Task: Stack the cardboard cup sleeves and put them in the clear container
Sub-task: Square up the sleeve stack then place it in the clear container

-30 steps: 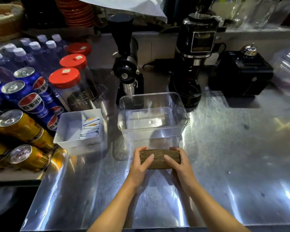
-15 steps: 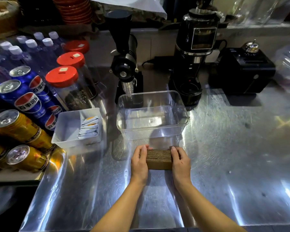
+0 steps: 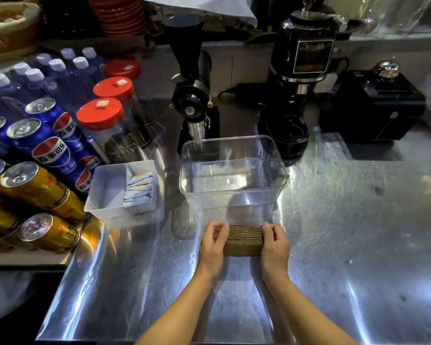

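A stack of brown cardboard cup sleeves (image 3: 244, 239) stands on edge on the steel counter, just in front of the clear container (image 3: 234, 192). My left hand (image 3: 213, 247) clasps the stack's left end and my right hand (image 3: 274, 245) clasps its right end, fingers curled over the top. The container is a rectangular clear plastic box with nothing inside, a short gap beyond the stack.
A white tray (image 3: 105, 195) with sachets sits left of the container. Cans (image 3: 35, 185), water bottles and red-lidded jars (image 3: 102, 120) crowd the left side. Two black grinders (image 3: 192, 95) (image 3: 296, 95) and a black box (image 3: 376, 105) stand behind the container.
Both hands have shifted from lying over the front of the stack to gripping its two ends, squeezing the sleeves together. The stack stays in the same spot before the container.
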`<state>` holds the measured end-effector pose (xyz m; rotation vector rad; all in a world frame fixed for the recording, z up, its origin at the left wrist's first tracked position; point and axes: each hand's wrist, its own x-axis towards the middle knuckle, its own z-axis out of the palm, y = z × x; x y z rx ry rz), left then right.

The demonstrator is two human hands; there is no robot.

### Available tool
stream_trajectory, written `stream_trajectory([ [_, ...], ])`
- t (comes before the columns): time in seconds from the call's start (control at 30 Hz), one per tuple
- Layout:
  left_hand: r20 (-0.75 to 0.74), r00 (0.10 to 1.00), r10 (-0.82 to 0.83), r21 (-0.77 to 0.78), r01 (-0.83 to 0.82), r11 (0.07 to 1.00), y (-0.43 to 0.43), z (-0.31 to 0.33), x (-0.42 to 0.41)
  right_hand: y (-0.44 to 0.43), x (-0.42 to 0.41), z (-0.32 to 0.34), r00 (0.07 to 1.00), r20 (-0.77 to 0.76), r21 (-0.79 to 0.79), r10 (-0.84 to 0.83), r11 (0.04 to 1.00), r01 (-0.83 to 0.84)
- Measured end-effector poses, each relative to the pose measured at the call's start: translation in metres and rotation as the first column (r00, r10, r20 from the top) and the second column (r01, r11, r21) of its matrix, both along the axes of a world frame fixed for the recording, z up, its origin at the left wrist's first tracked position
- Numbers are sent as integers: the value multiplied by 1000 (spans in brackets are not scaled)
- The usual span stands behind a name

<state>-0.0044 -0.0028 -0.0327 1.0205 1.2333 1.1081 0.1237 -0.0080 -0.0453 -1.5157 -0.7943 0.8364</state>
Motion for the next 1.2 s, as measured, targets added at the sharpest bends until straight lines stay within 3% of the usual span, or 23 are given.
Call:
stream_trajectory([
  [0.07, 6, 997, -78, 12, 78, 997, -6, -3, -9, 0, 1, 0, 1000, -12, -9, 19, 1000, -20],
  [0.33, -266, 950, -163, 103, 196, 975, -14, -11, -36, -4, 3, 1, 998, 46, -11, 44, 999, -44],
  [0.53, -220, 969, -113, 101, 138, 985, -15, -10, -33, -9, 9, 6, 990, 63, -38, 124, 992, -122],
  [0.77, -269, 956, -115, 91, 144, 985, -15, -7, -33, -26, 39, 12, 901, -74, -65, 428, 899, -433],
  [0.87, -290, 952, -96, 96, 129, 987, -15, -4, -32, -30, 58, 6, 848, 40, -114, 528, 846, -521],
  [1.03, -259, 964, -68, 85, 93, 992, -16, -2, -31, -28, 64, 3, 848, 162, -141, 504, 863, -486],
  [1.2, -234, 971, -48, 49, 61, 997, -14, -2, -31, -29, 61, 0, 888, 42, -91, 458, 887, -453],
])
